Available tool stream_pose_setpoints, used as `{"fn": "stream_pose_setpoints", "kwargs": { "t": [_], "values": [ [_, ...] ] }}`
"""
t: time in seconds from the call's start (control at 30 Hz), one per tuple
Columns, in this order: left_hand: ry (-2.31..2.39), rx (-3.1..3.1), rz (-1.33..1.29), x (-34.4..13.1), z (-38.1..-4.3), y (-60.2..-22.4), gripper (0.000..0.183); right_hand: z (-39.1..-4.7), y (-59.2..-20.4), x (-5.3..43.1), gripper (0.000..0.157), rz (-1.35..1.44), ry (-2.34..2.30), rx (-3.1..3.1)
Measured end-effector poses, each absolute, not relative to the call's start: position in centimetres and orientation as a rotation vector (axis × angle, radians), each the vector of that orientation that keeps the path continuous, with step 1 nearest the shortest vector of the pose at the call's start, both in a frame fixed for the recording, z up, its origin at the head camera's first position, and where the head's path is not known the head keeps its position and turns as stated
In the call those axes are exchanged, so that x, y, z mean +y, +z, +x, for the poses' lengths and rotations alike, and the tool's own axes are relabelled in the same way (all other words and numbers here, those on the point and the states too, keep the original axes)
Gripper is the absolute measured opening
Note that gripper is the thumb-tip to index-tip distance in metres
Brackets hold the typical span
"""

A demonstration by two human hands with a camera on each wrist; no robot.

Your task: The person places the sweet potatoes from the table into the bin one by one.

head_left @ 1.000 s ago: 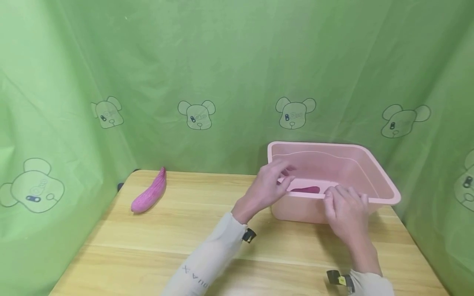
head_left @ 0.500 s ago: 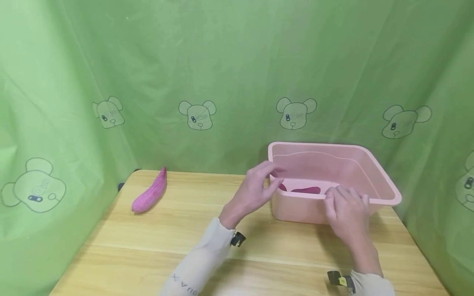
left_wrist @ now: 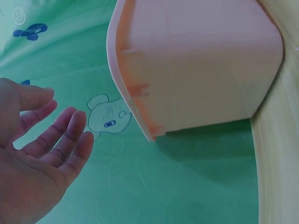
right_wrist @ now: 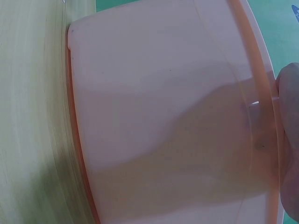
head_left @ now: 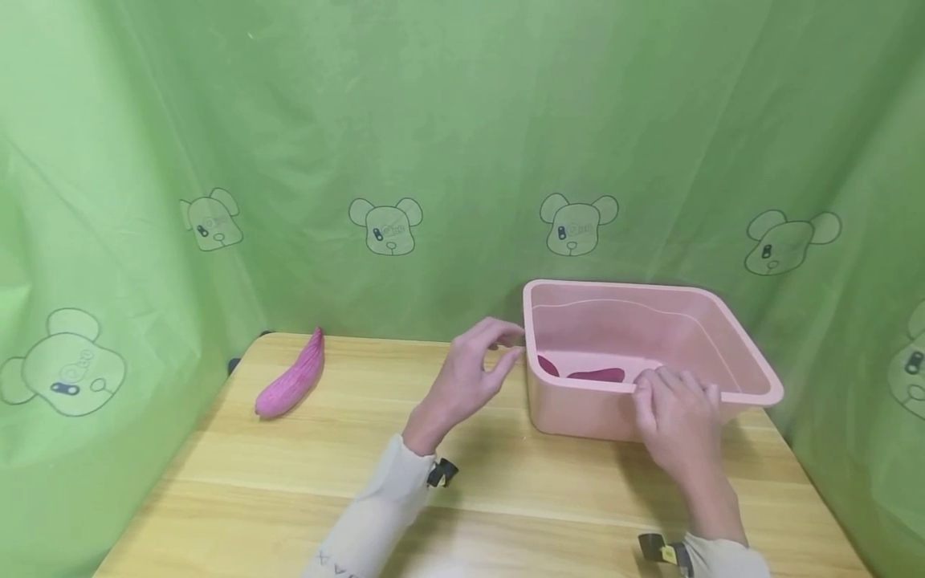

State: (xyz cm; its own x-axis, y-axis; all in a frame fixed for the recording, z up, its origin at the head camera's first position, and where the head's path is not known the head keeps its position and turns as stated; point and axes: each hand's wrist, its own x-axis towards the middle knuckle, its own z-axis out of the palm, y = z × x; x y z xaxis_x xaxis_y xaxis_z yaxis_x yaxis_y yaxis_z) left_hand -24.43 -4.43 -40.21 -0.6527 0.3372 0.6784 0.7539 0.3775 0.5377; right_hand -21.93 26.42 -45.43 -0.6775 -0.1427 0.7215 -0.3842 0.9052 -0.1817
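Note:
My left hand (head_left: 462, 377) is just left of the pink plastic bin (head_left: 585, 409) in the head view. Its fingers are loosely bent and thumb apart, and the left wrist view shows the hand (left_wrist: 44, 149) holding nothing. My right hand (head_left: 681, 413) grips the bin's near rim, fingers curled over the top and thumb outside. Inside the bin lie two dark magenta, elongated things, one short end (head_left: 547, 366) by the left wall and a longer one (head_left: 596, 375) beside it, both partly hidden by the near wall. A long, curved pink-purple eggplant (head_left: 292, 379) lies at the table's far left.
The wooden table (head_left: 289, 482) reaches back to a green curtain (head_left: 462, 120) printed with bear heads, which also hangs on both sides. The bin stands at the back right, close to the curtain.
My left hand has withdrawn from over the bin's left corner, moving left outside its rim and uncovering the short magenta end inside. The right hand, bin and eggplant have stayed in place.

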Motion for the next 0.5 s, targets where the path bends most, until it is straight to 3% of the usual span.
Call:
{"fn": "stream_pose_setpoints", "kwargs": {
  "t": [0.5],
  "values": [
    [-1.183,-2.119,-0.843,-8.3,-25.0,-41.1,0.024,-22.1,-45.8,26.5,0.024,0.389,0.407,-2.272]
  ]
}}
